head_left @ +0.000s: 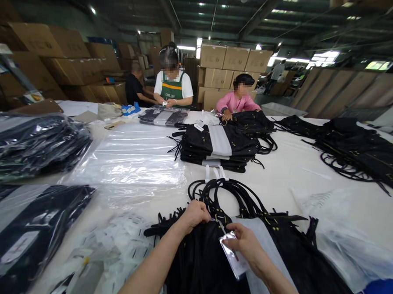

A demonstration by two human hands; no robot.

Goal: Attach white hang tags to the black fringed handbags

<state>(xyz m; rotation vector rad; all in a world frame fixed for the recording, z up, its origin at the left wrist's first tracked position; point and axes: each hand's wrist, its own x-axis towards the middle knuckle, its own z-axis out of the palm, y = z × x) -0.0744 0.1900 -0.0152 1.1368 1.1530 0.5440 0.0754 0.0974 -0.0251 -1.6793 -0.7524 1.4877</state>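
Observation:
A black bag (202,256) with looped black handles (240,193) and a white paper band (260,231) lies in front of me. My left hand (197,213) is closed at the bag's top edge, by the base of the handles; what its fingers pinch is hidden. Between the thumb and fingers of my right hand (242,241) is a shiny silver-white tag (234,259), which hangs over the bag's front from a thin strap.
Clear plastic bags (127,155) lie on the white table (283,168). Wrapped dark bags (28,142) are stacked at left, and banded black bags (196,145) ahead. Loose white tags (129,238) lie near my left arm. Several people are beyond.

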